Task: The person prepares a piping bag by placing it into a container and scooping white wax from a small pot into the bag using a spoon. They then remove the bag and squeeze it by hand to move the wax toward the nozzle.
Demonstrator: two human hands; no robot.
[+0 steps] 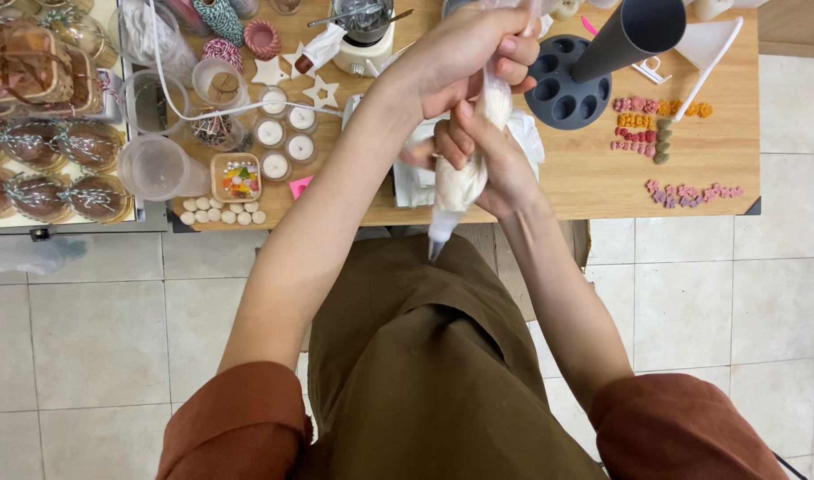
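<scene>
Two bare forearms run up from the bottom edge, both uncovered from above the elbow to the fingers. Rust-brown sleeves, pushed up: left sleeve [238, 427] bunched at lower left, right sleeve [682, 436] at lower right; soft matte fabric with light folds. Olive-brown garment [425, 373] down the middle of the body, plain weave, long creases along it, one darker fold across the centre. Left hand [465, 58] bare, no glove, short unpainted nails showing. Right hand [491, 164] bare too, with a thin ring on one finger. No watch or bracelet showing on either wrist. Thin dark strap or cord at far lower right, too small to tell.
</scene>
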